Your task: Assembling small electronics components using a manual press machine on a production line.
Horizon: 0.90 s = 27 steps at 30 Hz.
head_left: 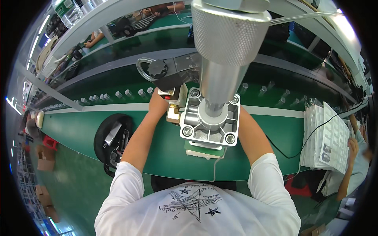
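A silver pneumatic press [210, 122] with a knurled metal cylinder [232, 37] stands in front of me, between my arms. My left hand [157, 103] reaches past its left side, beside the valve block with a brass fitting [173, 113]. Only the back of that hand shows; its fingers are hidden behind the press. My right forearm [252, 135] reaches along the other side, and the right hand is covered by the press body. Whatever either hand touches there is hidden. A green and white base [204, 151] shows under the press, nearest me.
On the left of the green bench lies a black pouch [112, 137] with metal tools. Small clear cylindrical parts [128, 93] stand in a row along the dark strip behind. At right are stacked white plastic trays [325, 137], a black cable [291, 156] and a co-worker's arm [348, 169].
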Motion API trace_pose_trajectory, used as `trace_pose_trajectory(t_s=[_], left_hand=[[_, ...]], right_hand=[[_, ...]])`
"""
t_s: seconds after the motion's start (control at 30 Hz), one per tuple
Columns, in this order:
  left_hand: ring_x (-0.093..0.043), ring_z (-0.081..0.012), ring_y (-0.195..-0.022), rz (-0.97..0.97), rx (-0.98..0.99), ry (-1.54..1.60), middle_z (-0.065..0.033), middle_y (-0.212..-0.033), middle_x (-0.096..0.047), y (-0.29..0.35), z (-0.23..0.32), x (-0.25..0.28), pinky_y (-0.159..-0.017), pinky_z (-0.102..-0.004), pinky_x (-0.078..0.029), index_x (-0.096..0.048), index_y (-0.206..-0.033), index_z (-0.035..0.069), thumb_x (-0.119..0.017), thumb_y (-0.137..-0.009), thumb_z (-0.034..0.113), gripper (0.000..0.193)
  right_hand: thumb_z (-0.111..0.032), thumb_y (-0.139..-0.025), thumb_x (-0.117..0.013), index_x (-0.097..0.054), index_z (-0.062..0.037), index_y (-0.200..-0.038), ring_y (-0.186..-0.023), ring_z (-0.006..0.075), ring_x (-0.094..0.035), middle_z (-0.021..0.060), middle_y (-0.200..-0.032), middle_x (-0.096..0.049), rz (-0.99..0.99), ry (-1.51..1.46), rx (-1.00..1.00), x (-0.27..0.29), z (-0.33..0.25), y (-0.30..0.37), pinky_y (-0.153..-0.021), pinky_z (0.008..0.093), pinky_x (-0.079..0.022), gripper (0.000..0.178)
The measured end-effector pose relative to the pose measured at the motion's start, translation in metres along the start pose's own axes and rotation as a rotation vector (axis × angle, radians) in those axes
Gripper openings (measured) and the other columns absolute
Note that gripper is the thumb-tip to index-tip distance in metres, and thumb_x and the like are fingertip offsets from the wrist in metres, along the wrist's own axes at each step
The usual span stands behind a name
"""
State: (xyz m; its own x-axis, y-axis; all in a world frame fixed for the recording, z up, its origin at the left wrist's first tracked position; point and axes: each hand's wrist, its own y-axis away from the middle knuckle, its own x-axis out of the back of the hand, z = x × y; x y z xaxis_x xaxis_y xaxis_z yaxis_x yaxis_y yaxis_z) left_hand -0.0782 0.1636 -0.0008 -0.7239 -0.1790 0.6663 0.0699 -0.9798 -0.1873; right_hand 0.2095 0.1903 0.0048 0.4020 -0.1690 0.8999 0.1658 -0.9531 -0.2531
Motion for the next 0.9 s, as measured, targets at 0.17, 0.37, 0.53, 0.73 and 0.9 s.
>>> trace_pose_trajectory(t_s=[0.17,0.37,0.53,0.73,0.9], left_hand=[[-0.060,-0.0359,-0.102,0.066,-0.323,-0.147,-0.0128,-0.112,-0.061,0.041,0.015,-0.014,-0.081,-0.0414,-0.050,-0.059,-0.105,0.005,-0.052,-0.097,0.016,0.015],[-0.063,-0.0345,-0.094,0.013,-0.208,-0.105,-0.0118,-0.105,-0.064,0.107,0.014,0.004,-0.077,-0.0398,-0.051,-0.062,-0.101,0.005,-0.053,-0.096,0.014,0.013],[-0.060,-0.0403,-0.096,-0.038,-0.138,-0.025,-0.0180,-0.105,-0.063,0.124,0.015,0.003,-0.079,-0.0421,-0.050,-0.061,-0.104,0.001,-0.055,-0.094,0.012,0.016],[-0.063,-0.0356,-0.093,0.030,-0.200,-0.015,-0.0150,-0.103,-0.064,0.138,0.008,-0.001,-0.078,-0.0387,-0.051,-0.063,-0.101,0.003,-0.053,-0.097,0.013,0.015],[-0.064,-0.0340,-0.089,0.042,-0.215,0.018,-0.0144,-0.102,-0.064,0.141,0.009,-0.003,-0.075,-0.0374,-0.051,-0.063,-0.101,0.003,-0.053,-0.097,0.013,0.015]], right_hand=[[-0.027,-0.090,-0.058,-0.061,-0.0156,-0.112,-0.107,0.0376,-0.058,0.0142,-0.109,-0.064,-0.185,0.371,-0.339,0.001,0.057,0.009,-0.085,0.0436,-0.051,0.025],[-0.026,-0.089,-0.062,-0.058,-0.0141,-0.118,-0.103,0.0389,-0.061,0.0161,-0.111,-0.063,-0.225,0.218,-0.305,0.009,0.052,0.027,-0.082,0.0467,-0.053,0.032],[-0.027,-0.088,-0.063,-0.057,-0.0148,-0.123,-0.101,0.0399,-0.060,0.0173,-0.107,-0.063,-0.084,0.080,-0.170,-0.012,0.066,0.038,-0.083,0.0470,-0.052,0.037],[-0.021,-0.086,-0.056,-0.066,-0.0109,-0.111,-0.094,0.0393,-0.063,0.0188,-0.098,-0.067,0.031,-0.175,-0.060,-0.034,0.075,0.031,-0.085,0.0453,-0.051,0.029],[-0.016,-0.086,-0.058,-0.069,-0.0077,-0.101,-0.088,0.0355,-0.066,0.0174,-0.094,-0.069,0.201,-0.629,-0.194,-0.034,0.122,0.043,-0.080,0.0409,-0.052,0.021]])
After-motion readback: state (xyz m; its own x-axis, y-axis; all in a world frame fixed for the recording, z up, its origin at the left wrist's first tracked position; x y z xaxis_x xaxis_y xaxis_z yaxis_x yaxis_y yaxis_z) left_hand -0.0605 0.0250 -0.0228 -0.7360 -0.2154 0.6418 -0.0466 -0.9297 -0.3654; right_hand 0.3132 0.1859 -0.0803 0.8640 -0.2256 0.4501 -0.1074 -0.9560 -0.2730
